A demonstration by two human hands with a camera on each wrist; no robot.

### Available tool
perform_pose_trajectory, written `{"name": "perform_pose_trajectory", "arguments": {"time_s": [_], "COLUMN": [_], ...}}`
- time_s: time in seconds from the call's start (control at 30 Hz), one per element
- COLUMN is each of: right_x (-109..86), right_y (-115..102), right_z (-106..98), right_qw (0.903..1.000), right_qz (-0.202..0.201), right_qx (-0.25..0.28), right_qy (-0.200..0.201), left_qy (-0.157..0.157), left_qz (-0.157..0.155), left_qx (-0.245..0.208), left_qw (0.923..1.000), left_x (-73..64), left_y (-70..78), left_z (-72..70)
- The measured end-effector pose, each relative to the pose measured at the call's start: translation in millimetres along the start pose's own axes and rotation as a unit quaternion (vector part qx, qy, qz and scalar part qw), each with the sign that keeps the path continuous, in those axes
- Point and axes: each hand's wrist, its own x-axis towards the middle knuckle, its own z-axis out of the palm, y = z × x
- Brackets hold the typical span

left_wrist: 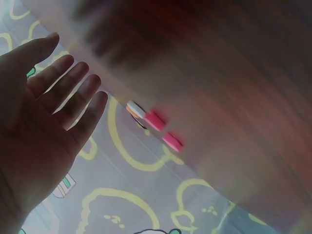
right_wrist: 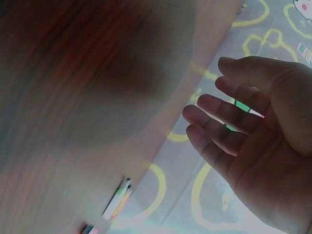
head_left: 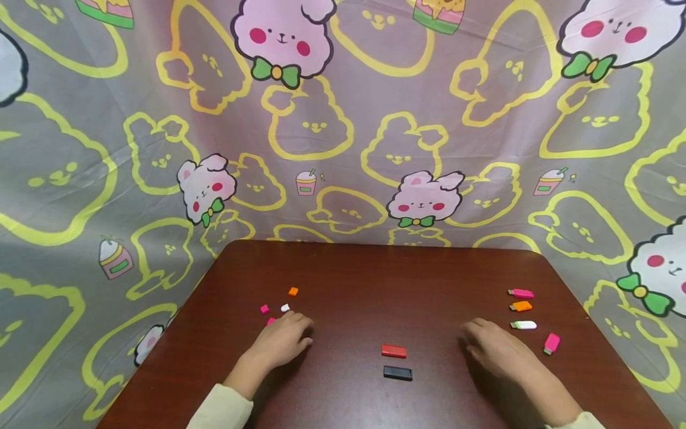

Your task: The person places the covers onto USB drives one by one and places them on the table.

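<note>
Toward the left edge of the table, you have your left hand with fingers slightly apart and gently bent, the thumb standing off from them. On the right half, your right hand is much alike: fingers loosely bent, small gaps between them, blurred in the head view. Whether either hand touches the wood, you cannot be told from these views.

Close by your left fingers lie four small caps. Your hand partly blocks the head view of the nearer pink cap; the white cap is just beside your knuckles, the other pink cap sits nearer the left edge, and the orange cap is nearest the far edge.

Beyond your right fingers, toward the right edge, note the white stick, then the orange stick and the upper pink stick in a row to the far edge, plugs facing left. The lower pink stick lies nearer the right edge, plug toward you.

Midway between your hands, the red stick and black stick lie apart, the black one nearer you. Printed cloth hangs past the far edge and along both sides.
</note>
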Motion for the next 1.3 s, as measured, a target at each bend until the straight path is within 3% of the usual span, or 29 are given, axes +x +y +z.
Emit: {"name": "perform_pose_trajectory", "arguments": {"time_s": [0.3, 0.67, 1.1, 1.3], "right_x": [-18.4, -40.9, -54.7, -56.6], "right_y": [29.9, 62.4, 92.6, 109.1], "right_z": [-10.3, -19.1, -27.7, -33.0], "right_qw": [0.9973, 0.9975, 0.9962, 0.9911], "right_qz": [0.06, 0.066, 0.073, 0.109], "right_qx": [0.008, -0.019, -0.037, -0.028], "right_qy": [-0.042, -0.012, -0.027, -0.07], "left_qy": [0.007, -0.004, 0.003, 0.0], "left_qz": [-0.032, -0.064, -0.075, -0.08], "left_qx": [0.011, 0.025, 0.023, 0.018], "left_qw": [0.9994, 0.9976, 0.9969, 0.9966], "left_x": [-7.4, -15.5, -19.3, -17.7], "left_y": [-21.3, -40.9, -54.9, -59.9], "left_z": [-6.1, -13.1, -12.7, -13.2]}}
